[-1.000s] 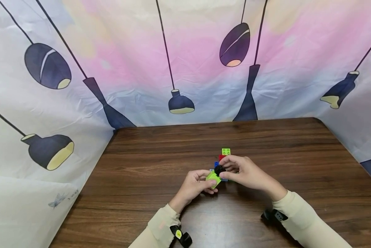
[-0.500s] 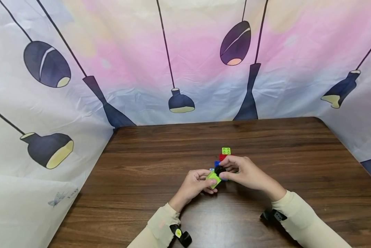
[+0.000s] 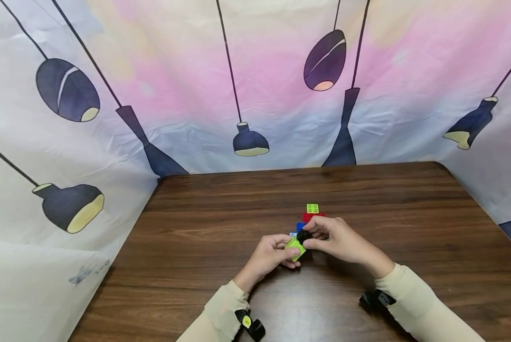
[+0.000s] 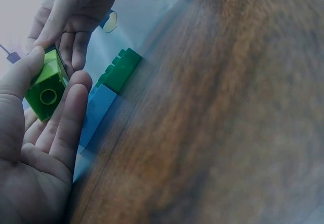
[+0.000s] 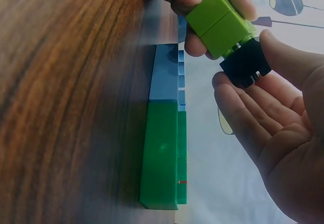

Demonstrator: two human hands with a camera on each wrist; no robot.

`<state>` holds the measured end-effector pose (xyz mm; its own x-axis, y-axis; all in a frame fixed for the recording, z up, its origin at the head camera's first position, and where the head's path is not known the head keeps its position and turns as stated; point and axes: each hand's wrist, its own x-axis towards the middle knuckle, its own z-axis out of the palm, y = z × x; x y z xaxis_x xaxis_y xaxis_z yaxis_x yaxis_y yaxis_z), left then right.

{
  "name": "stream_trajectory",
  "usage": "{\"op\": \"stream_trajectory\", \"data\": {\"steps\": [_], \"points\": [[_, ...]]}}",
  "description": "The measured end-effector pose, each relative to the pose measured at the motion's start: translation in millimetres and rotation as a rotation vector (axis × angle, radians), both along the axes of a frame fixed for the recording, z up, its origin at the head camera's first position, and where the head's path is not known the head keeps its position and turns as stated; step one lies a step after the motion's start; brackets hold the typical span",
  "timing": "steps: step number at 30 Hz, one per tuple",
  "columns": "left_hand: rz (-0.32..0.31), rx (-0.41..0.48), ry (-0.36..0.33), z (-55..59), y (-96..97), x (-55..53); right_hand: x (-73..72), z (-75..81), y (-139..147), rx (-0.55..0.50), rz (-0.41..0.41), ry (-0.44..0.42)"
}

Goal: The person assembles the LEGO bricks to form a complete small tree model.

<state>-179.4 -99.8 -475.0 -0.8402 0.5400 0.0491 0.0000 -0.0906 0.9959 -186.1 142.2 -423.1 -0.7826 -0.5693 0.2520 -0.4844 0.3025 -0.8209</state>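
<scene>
Two lime-green toy bricks, joined end to end, are pinched between the thumb and fingers of my left hand. My right hand pinches a black toy brick with its thumb and fingertips. The black brick sits against the studded end of the lime pair; some studs show at the seam, and I cannot tell whether it is fully pressed on. Both hands hold these bricks above the table, just in front of the other bricks. In the left wrist view, a round tube shows in the lime brick's hollow underside.
Behind the hands, a lime brick, red bricks and a blue brick lie on the wooden table. A green brick and a light blue brick stand in line nearer the hands. A printed cloth hangs behind.
Both hands keep nearly the same place and hold on the lime and black bricks. The head view shifts only slightly.
</scene>
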Motion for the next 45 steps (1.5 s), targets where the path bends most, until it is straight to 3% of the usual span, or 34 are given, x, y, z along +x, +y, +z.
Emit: {"op": "stream_trajectory", "data": {"steps": [18, 33, 45], "points": [[0.003, -0.030, 0.001, 5.7, -0.7, -1.2, 0.0, 8.2, -2, 0.030, 0.020, 0.018], [0.005, -0.030, 0.001, 1.2, 0.6, 0.5, -1.7, -3.5, 0, -0.042, 0.028, 0.002], [0.002, -0.045, -0.007, 1.6, 1.3, 1.2, -2.9, -5.9, 1, -0.041, 0.036, 0.020]]}}
